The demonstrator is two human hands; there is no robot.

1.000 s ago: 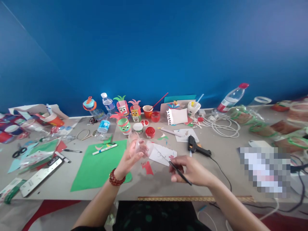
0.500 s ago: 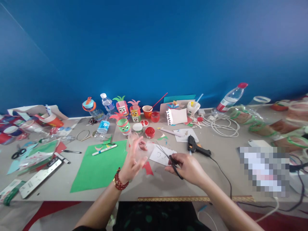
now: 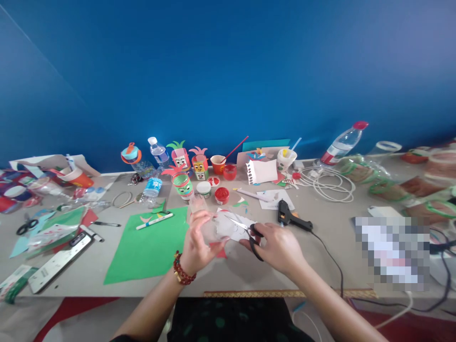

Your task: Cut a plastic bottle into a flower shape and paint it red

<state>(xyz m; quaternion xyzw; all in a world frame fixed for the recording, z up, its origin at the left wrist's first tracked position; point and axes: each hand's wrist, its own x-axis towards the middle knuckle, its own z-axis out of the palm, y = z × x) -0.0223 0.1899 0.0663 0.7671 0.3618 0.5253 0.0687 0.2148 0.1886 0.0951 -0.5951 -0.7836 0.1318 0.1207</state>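
Note:
My left hand [image 3: 198, 242], with a red bead bracelet at the wrist, is closed round a clear plastic piece [image 3: 213, 227] held just above the table. My right hand [image 3: 277, 244] grips black-handled scissors [image 3: 245, 230], their blades parted and pointing left into the clear plastic. Under the hands lie a white paper sheet [image 3: 238, 230] with small drawn marks and a red paper scrap [image 3: 221, 251]. A green paper sheet [image 3: 147, 244] with a white marker [image 3: 155, 221] on it lies to the left.
A black glue gun [image 3: 290, 216] with its cord lies right of my hands. Along the back stand water bottles [image 3: 158, 153], decorated paper figures [image 3: 183, 183], red paint pots [image 3: 222, 195], a coiled white cable [image 3: 329, 185]. Scissors [image 3: 26, 224], a ruler [image 3: 60, 261] and paper scraps lie at left.
My right hand has turned the scissors from lying back in the hand to pointing left and brought them to the clear plastic. My left hand lowered and closed on the piece.

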